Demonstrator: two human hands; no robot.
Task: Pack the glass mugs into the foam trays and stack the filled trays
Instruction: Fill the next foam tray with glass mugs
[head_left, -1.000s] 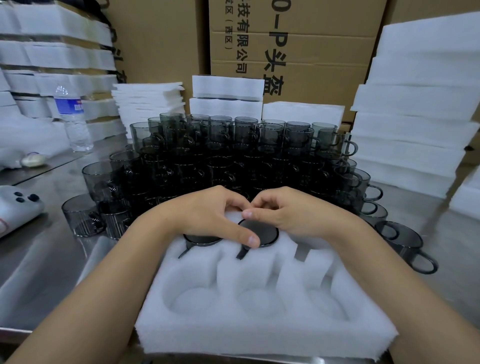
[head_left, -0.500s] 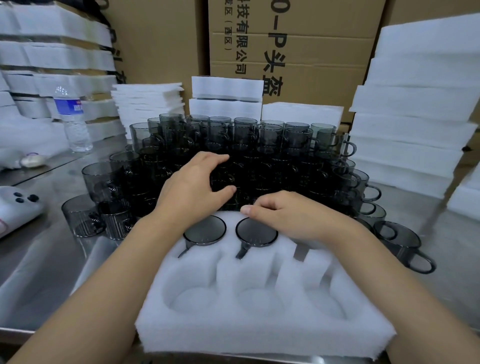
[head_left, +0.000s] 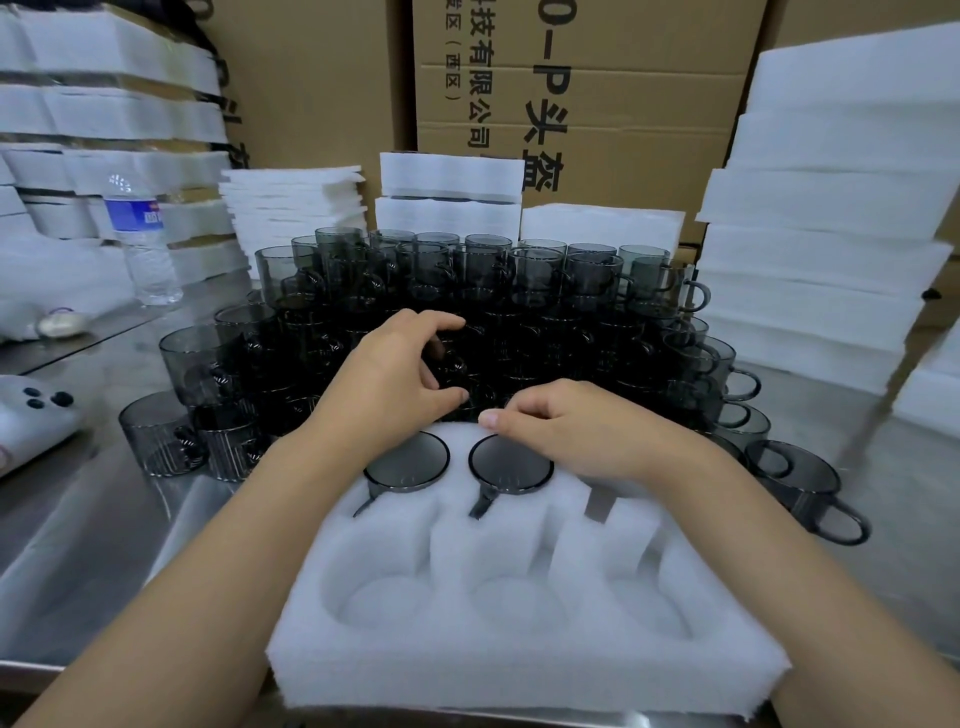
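A white foam tray (head_left: 519, 654) lies in front of me with two rows of round pockets. Two dark glass mugs sit upside down in its back row, one at the left (head_left: 408, 462) and one in the middle (head_left: 511, 465). My right hand (head_left: 576, 431) rests with loosely bent fingers over the back right pocket, where only a mug handle (head_left: 597, 506) shows. The three front pockets hold nothing. My left hand (head_left: 389, 379) reaches into the pile of smoky glass mugs (head_left: 519, 291), its fingers and thumb curled round one mug (head_left: 454, 364).
The mug pile fills the steel table (head_left: 78, 545) behind the tray, and loose mugs (head_left: 795, 478) lie at the right. Foam stacks (head_left: 831, 249) rise at right, back and left before cardboard boxes (head_left: 597, 78). A water bottle (head_left: 143, 244) stands at the left.
My left hand has left the tray's back left mug and moved up into the pile, closing round a mug there. My right hand has stayed on the back right pocket.
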